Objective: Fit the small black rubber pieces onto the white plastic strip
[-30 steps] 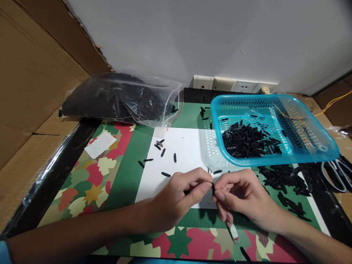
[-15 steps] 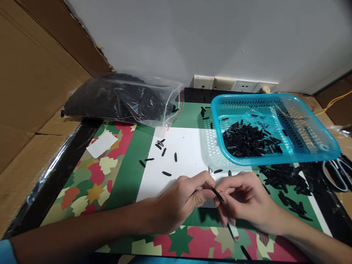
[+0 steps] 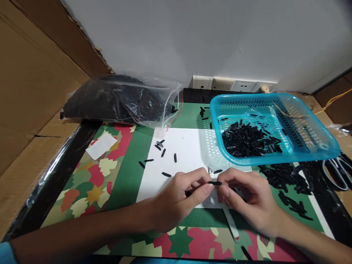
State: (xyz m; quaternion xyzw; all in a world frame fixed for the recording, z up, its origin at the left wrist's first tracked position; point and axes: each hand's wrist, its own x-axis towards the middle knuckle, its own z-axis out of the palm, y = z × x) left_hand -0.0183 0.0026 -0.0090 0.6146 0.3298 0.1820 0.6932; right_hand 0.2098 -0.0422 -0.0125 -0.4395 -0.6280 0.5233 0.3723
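Observation:
A small black strip (image 3: 214, 183) with a jagged edge lies level between my two hands. My left hand (image 3: 189, 194) pinches its left end between thumb and forefinger; something dark shows in the curl of the other fingers. At the strip's right end, the closed thumb and forefinger of my right hand (image 3: 244, 194) grip it. Beneath the hands a slim whitish tool (image 3: 230, 222) with a pointed tip lies on the white sheet (image 3: 187, 146), its middle partly hidden. Several loose black strips (image 3: 166, 174) are scattered left of my hands.
A blue plastic basket (image 3: 275, 160) holding many black strips stands at the back right. Strip piles (image 3: 286, 178) and scissors (image 3: 334, 174) lie in front of it. A zip bag of black material (image 3: 118, 99) sits back left, near cardboard (image 3: 35, 73).
The black strip has turned from slanted to level and moved slightly up. My right fingers have shifted upward, uncovering more of the whitish tool.

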